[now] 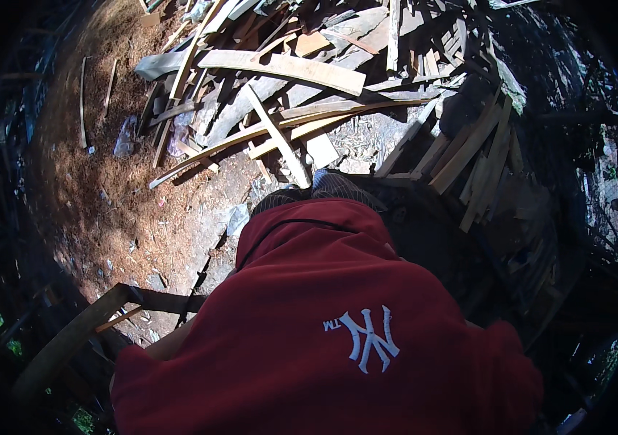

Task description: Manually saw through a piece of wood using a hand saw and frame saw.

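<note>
Neither of my hands shows in the head view. My own torso in a red shirt [302,304] with a white emblem fills the lower middle, with a sliver of bare arm [168,341] at its left side. Just beyond the shirt is dark striped clothing [345,192]. A pale narrow board [276,134] reaches down to that clothing from a heap of wooden offcuts and planks [280,69]. A curved brown plank [251,143] lies across the heap's lower part, beside a small pale square piece [320,152].
Sawdust-covered ground [92,203] spreads along the left, with thin sticks and crumpled plastic [124,138]. A dark bent timber [84,326] is at the lower left, close to my left side. More planks [479,152] lean in shadow on the right.
</note>
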`<act>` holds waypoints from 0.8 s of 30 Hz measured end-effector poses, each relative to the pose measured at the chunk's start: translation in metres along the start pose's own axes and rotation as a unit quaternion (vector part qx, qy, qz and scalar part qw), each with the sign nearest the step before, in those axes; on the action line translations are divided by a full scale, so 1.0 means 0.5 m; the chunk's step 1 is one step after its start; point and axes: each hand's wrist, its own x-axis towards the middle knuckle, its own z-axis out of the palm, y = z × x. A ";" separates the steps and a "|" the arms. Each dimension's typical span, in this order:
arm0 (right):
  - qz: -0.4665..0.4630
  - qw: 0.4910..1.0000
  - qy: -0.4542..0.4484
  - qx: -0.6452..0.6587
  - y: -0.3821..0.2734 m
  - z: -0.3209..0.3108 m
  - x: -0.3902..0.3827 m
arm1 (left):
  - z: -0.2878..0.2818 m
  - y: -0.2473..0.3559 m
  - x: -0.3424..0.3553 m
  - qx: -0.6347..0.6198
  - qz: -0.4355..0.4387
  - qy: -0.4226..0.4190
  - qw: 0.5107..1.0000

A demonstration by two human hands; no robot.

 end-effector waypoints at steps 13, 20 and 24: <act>-0.137 0.986 0.093 -0.023 0.210 0.001 0.368 | -0.026 -0.206 0.112 0.151 -0.117 0.105 0.976; -0.343 0.907 0.234 -0.071 0.246 -0.155 0.962 | -0.206 -0.438 0.029 0.356 -0.279 0.163 0.877; -0.402 0.874 0.268 -0.062 0.181 -0.213 1.134 | -0.297 -0.486 -0.040 0.418 -0.315 0.163 0.837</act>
